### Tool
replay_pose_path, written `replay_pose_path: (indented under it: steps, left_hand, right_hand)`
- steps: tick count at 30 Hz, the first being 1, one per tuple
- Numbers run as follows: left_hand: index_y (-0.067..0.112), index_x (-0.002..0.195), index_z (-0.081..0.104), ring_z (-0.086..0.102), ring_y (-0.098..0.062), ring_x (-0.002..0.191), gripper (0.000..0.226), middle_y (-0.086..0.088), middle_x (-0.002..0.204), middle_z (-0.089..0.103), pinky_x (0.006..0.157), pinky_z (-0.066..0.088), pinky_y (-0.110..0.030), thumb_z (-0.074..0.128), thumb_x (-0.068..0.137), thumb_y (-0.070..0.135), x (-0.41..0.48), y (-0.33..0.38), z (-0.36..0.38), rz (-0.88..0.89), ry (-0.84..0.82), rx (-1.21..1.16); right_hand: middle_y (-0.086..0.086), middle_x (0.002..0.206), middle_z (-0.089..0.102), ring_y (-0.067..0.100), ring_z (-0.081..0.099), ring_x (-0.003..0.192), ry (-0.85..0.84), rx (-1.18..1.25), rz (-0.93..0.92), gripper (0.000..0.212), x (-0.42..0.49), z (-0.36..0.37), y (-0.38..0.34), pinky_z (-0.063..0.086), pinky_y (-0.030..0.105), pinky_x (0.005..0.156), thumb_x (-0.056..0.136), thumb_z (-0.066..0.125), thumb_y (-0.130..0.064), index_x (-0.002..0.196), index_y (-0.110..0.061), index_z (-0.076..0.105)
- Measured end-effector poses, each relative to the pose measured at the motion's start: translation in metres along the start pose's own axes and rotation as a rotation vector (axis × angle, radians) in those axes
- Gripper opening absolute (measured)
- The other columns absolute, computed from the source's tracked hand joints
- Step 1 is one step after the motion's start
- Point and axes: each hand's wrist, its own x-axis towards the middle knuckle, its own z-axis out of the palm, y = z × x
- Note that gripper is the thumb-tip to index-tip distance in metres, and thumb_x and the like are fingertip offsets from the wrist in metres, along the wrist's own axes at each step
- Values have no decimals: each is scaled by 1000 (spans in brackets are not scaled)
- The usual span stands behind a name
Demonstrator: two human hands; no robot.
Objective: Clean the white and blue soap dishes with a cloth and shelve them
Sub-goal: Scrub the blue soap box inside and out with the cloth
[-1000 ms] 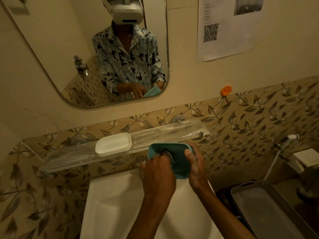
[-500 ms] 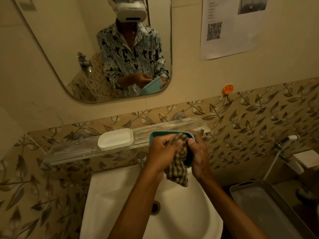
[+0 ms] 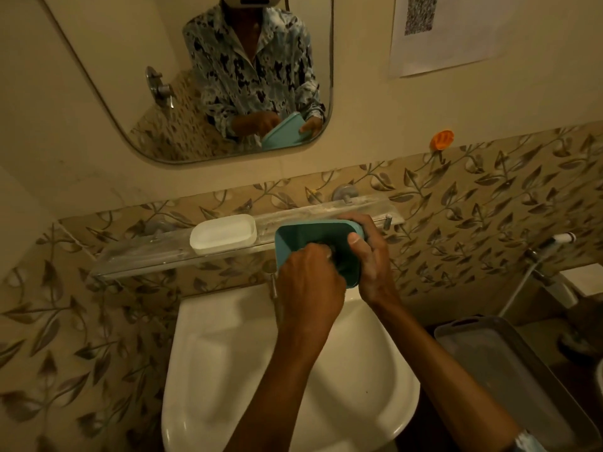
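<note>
The teal-blue rectangular plastic soap dish (image 3: pixel 313 236) was tilted above the white basin (image 3: pixel 228 353), in front of the clear wall shelf (image 3: pixel 163 256). The right hand (image 3: pixel 372 265) kept its grip round the dish's right rim. The left hand (image 3: pixel 310 282) pressed a mostly hidden cloth (image 3: pixel 336 256) inside. The dish looked light, stiff, perhaps slippery, and best held by the rim.

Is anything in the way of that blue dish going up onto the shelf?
Nothing visible. The right hand holds the blue soap dish just in front of the glass shelf. The white soap dish sits further left, and the shelf stretch behind the blue one shows nothing on it.
</note>
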Motion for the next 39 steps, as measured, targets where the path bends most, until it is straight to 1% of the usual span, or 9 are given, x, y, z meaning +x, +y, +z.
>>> replay_pose_path:
  steps: [3,7,10,15,19,24,28,33,39]
  left_hand:
    - [18,90,66,57,-8,71,11,3,80,64,59,43,-18,56,91,16,-7,8,-2,104,-129,-223]
    - [17,87,68,60,-8,73,13,2,80,66,58,44,-17,57,90,11,-2,9,-2,95,-201,-350]
    - [17,97,70,62,-9,84,16,1,92,69,66,49,-15,59,87,9,0,6,0,106,-61,-283]
    - [17,119,63,59,-22,108,35,-7,116,65,91,53,-35,67,84,18,3,-11,-5,26,284,26]
    - [16,112,63,63,-22,100,28,-6,109,67,79,51,-29,65,86,23,-4,-12,1,-104,179,99]
    - [11,70,65,60,-15,63,22,-3,66,64,54,43,-27,54,90,12,-16,1,9,-36,118,-270]
    - [10,68,64,59,-9,56,25,0,61,61,46,45,-18,54,91,5,-23,-2,9,97,31,-381]
    - [12,107,66,63,-19,92,22,-6,105,65,79,53,-31,64,85,11,-14,-19,13,240,-167,72]
    - [17,110,63,52,-28,111,33,-7,112,66,92,41,-39,72,79,25,-23,-20,17,144,48,343]
  right_hand:
    - [8,102,61,10,61,92,23,13,18,54,1,-3,7,49,18,74,88,39,-39,116,6,51]
    - [7,102,63,13,63,93,55,0,51,51,-1,-8,12,51,20,74,89,40,-41,117,-1,53]
    - [11,108,63,17,64,99,62,13,62,52,-5,-11,12,52,23,78,88,41,-44,119,-4,53]
    - [13,111,60,28,59,102,107,7,91,48,-14,-14,9,54,37,77,82,40,-53,114,-20,54]
    - [-13,108,61,8,61,99,-8,-54,36,36,-21,-4,8,52,20,75,86,43,-48,114,-27,53]
    - [-2,105,64,6,61,98,-49,-103,75,42,-28,10,17,49,23,83,93,41,-37,117,-6,56]
    - [2,95,65,9,63,89,-23,-29,112,47,-27,4,16,51,24,78,91,36,-44,111,-7,58]
    - [-4,93,67,5,65,86,-102,-51,193,39,-31,-8,15,52,18,72,87,41,-50,107,-21,59]
    - [-17,99,64,6,63,94,-54,-74,103,35,-36,-13,10,51,15,72,88,43,-47,111,-24,58]
